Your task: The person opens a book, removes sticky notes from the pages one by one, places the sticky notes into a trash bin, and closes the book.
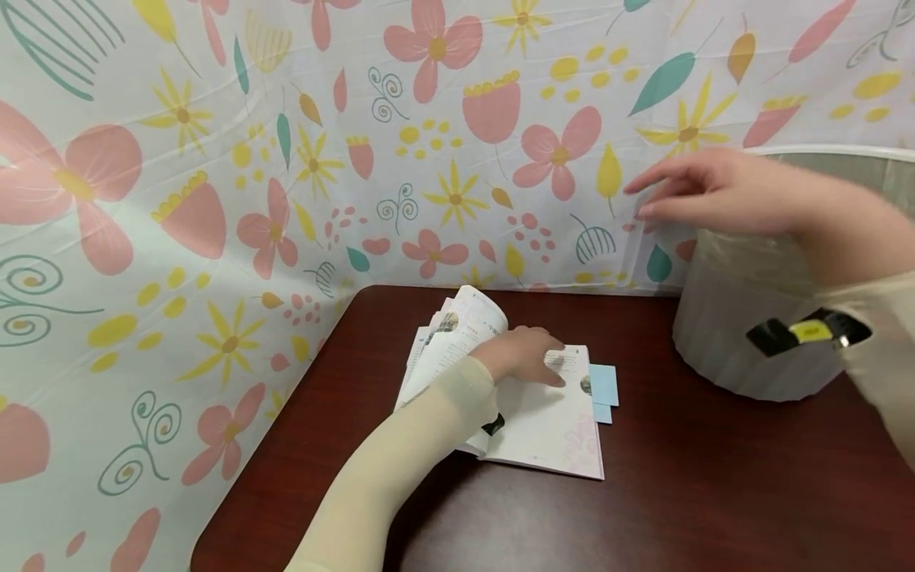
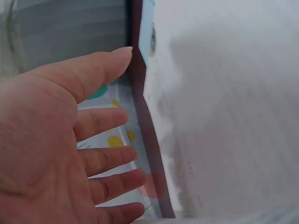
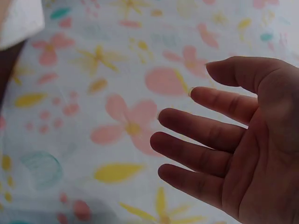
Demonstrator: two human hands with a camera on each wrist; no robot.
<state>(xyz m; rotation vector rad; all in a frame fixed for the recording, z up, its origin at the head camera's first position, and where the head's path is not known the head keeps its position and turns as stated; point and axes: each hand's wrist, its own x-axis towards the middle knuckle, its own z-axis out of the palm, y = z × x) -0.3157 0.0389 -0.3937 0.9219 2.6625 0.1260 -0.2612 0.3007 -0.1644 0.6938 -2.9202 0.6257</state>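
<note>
An open book point(image 1: 546, 433) lies on the dark table, its left pages fanned and curling up at the top. My left hand point(image 1: 520, 355) is over the right page with fingers extended; whether it touches the paper I cannot tell. In the left wrist view the hand point(image 2: 56, 135) shows its palm, fingers spread, beside the white page point(image 2: 224, 102). Light blue sticky tabs point(image 1: 604, 385) stick out from the book's right edge. My right hand point(image 1: 722, 195) is raised in the air near the bin, holding nothing; the right wrist view shows its fingers point(image 3: 201, 151) relaxed and apart.
A whitish round bin point(image 1: 750, 334) with a liner stands at the right of the dark red-brown table point(image 1: 672, 500). A flower-printed curtain point(image 1: 457, 143) hangs behind the table and along its left side.
</note>
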